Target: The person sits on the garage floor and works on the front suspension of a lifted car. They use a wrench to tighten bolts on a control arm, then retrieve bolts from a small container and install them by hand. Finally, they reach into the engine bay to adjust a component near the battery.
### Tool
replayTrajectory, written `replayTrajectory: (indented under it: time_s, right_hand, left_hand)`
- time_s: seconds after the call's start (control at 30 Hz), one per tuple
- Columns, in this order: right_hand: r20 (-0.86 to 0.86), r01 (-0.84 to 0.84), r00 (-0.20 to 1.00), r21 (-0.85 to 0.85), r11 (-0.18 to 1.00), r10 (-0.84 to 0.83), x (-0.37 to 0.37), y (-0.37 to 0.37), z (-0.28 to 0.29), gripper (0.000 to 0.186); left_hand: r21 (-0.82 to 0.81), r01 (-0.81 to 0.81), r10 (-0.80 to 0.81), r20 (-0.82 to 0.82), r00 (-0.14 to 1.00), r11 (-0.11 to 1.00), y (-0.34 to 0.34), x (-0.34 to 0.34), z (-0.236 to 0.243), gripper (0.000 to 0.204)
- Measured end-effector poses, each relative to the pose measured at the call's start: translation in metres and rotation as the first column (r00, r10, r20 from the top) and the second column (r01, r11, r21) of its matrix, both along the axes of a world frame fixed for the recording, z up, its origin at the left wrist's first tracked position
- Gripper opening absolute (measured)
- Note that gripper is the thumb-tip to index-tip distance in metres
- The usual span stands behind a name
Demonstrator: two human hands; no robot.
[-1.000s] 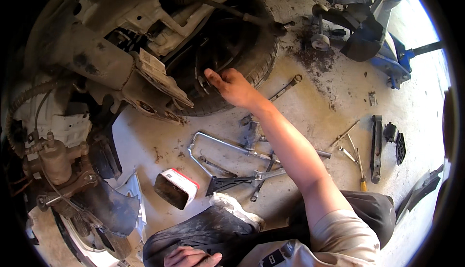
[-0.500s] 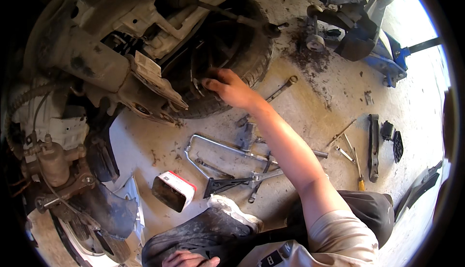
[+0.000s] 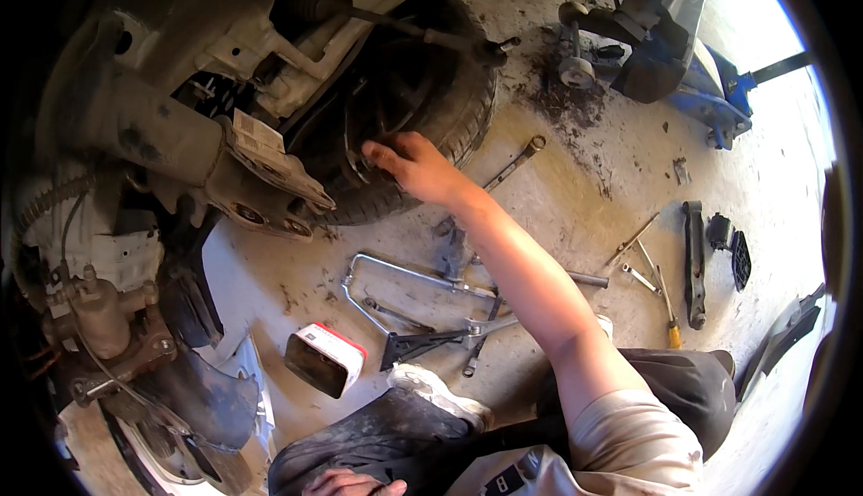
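Observation:
My right hand [image 3: 406, 169] reaches over a wheel with a dark tyre [image 3: 467, 118] lying flat on the floor under the car. Its fingers are closed in a pinch by the wheel's near rim; a thin, curved, shiny edge shows at the fingertips, and I cannot make out whether it is held or part of the rim. Left of the hand juts a dirty suspension arm [image 3: 175, 132] with a flaking plate [image 3: 270, 159] at its end. Low in view, my left hand [image 3: 351, 482] rests on my lap with nothing visible in it, its fingers laid out and partly cut off.
On the floor lie a hacksaw-like metal frame [image 3: 409, 277], a ring spanner [image 3: 517, 161], a screwdriver [image 3: 673, 330] and a dark metal bar [image 3: 694, 267]. An open white and red box [image 3: 328, 357] stands near my knee. A blue jack [image 3: 719, 118] is at upper right; a brake assembly [image 3: 103, 316] hangs at left.
The view has shifted a little, so the wheel and suspension arm sit slightly farther left. My right hand stays by the rim, still pinched; my left hand keeps its place.

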State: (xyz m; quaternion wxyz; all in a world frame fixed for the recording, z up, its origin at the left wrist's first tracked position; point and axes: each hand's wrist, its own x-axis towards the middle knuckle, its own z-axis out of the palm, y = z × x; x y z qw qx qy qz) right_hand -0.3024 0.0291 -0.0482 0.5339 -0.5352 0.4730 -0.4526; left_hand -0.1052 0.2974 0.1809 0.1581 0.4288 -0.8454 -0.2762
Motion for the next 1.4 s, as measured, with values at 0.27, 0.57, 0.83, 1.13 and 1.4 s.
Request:
replayTrajectory:
  time_s: [0.27,0.57,0.83,1.13,1.4]
  right_hand:
    - [-0.073,-0.062,0.995,0.075,0.995,0.067,0.002,-0.008,0.002,0.051]
    - [-0.171,-0.127,0.974,0.135,0.983,0.149,-0.003,-0.008,0.017,0.051]
    - [-0.173,-0.06,0.984,-0.047,0.997,0.051,-0.001,-0.007,0.007,0.057]
    - [-0.121,-0.127,0.987,-0.194,0.973,0.105,0.001,-0.008,-0.01,0.04]
    - [0.021,0.056,0.998,-0.343,0.938,-0.052,0.005,-0.012,-0.014,0.033]
  left_hand:
    - [0.014,-0.014,0.013,0.025,1.0,1.0,-0.001,-0.004,0.001,0.026]
    - [0.013,-0.013,0.012,0.045,0.999,1.0,-0.006,-0.008,-0.005,0.025]
    - [-0.058,0.019,-0.018,0.012,1.0,0.998,-0.027,-0.015,-0.016,0.022]
    - [0.056,-0.1,0.088,0.184,0.979,0.993,-0.049,-0.038,-0.02,0.022]
    - [0.1,-0.116,0.095,0.194,0.976,0.988,-0.076,-0.056,-0.032,0.022]
